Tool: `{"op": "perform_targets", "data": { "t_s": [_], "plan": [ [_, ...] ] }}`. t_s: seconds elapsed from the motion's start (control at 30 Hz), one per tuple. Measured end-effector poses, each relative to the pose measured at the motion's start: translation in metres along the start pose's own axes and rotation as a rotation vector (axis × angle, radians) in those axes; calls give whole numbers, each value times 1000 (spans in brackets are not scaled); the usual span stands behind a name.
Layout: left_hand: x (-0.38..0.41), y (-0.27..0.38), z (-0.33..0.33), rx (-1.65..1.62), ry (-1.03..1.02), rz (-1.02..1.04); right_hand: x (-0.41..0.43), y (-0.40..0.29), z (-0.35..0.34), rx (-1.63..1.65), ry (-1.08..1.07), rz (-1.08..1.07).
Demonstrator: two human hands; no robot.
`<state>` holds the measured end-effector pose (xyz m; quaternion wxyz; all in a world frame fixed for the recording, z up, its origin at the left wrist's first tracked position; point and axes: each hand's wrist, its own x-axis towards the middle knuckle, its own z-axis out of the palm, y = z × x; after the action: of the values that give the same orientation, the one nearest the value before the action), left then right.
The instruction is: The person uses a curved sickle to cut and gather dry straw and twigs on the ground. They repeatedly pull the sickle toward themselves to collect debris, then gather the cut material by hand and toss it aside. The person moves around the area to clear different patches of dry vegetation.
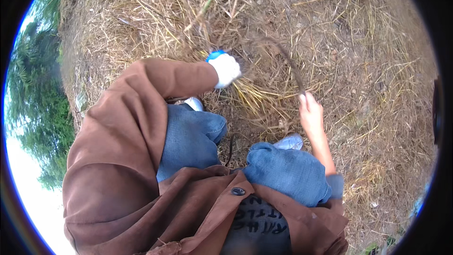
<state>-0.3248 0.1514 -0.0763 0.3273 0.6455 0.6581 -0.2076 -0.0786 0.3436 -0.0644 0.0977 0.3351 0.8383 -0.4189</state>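
Note:
My left hand [225, 69], in a white glove with a blue part, is closed around a bunch of dry grass stalks [251, 94]; the yellow stalk ends stick out beneath it towards my feet. In my bare right hand [310, 110] is the handle end of a sickle with a thin, dark, curved blade [290, 60]. The blade arcs up and to the left, and its far end is blurred. It is apart from my left hand. The fingers of the gloved hand are mostly hidden.
Dry grass and loose straw [354, 60] cover the brown soil around me. Taller stalks [208, 3] stand beyond my left hand. My shoes [289, 142] are near the cut straw, below my bent knees. Green trees [39, 106] are at the far left.

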Motion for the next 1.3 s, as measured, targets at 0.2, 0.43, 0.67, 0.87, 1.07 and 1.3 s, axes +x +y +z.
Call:
{"op": "perform_targets", "data": {
  "t_s": [0.2, 0.43, 0.67, 0.87, 1.07, 1.3],
  "plan": [
    [-19, -8, 14, 74, 1, -13, -100, 72, 11, -13, -188, 167],
    [-9, -8, -4, -32, 190, -186, -35, 23, 12, 211, -38, 121],
    [21, -23, -10, 46, 35, -194, 3, 15, 28, 12, -319, 20],
    [-12, 8, -5, -61, 77, -87, -6, 14, 39, 53, -205, 45],
    [-40, -20, -5, -10, 102, -214, -83, 43, -2, 125, -183, 81],
    [-3, -36, -9, 87, 344, -159, 57, -41, 6, 129, 29, -78]
  ]
}}
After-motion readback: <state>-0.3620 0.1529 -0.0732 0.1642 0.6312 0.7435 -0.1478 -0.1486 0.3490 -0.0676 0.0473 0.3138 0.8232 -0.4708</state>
